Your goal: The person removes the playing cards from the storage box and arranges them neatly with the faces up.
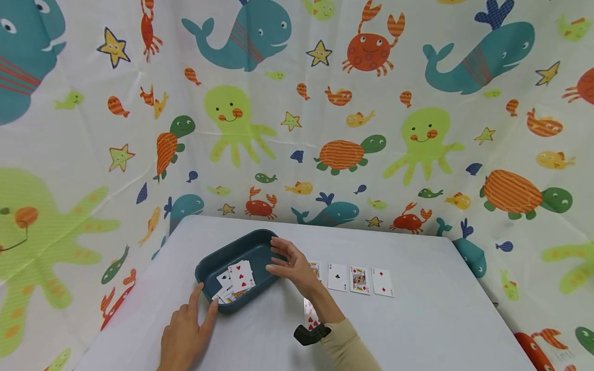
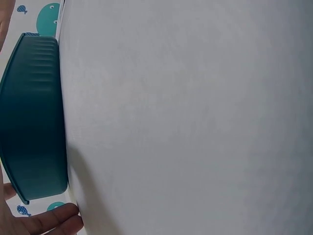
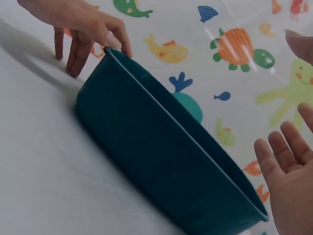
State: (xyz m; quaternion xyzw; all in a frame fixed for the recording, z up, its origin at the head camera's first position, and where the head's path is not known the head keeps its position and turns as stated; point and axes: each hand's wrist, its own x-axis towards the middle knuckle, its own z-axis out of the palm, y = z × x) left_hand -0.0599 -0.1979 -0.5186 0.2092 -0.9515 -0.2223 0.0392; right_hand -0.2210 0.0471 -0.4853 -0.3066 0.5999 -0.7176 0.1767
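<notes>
A dark teal oblong tub (image 1: 261, 259) stands on the white table. Several playing cards lie in its near left part, with a hearts card (image 1: 241, 276) on top. At the tub's near left corner, my left hand (image 1: 187, 324) touches the rim with thumb and index finger; its other fingers hang outside the wall (image 3: 80, 49). My right hand (image 1: 294, 265) is raised at the tub's right end, fingers spread, nothing between them. In the right wrist view its open palm (image 3: 291, 181) shows beside the tub's rim (image 3: 266, 213).
Right of the tub lies a row of face-up cards: a partly covered card (image 1: 315, 269), a clubs card (image 1: 337, 277), a king-like face card (image 1: 359, 280) and a diamonds card (image 1: 382, 282). A hearts card (image 1: 310, 313) lies partly under my right wrist. A sea-animal curtain (image 1: 297, 149) hangs behind.
</notes>
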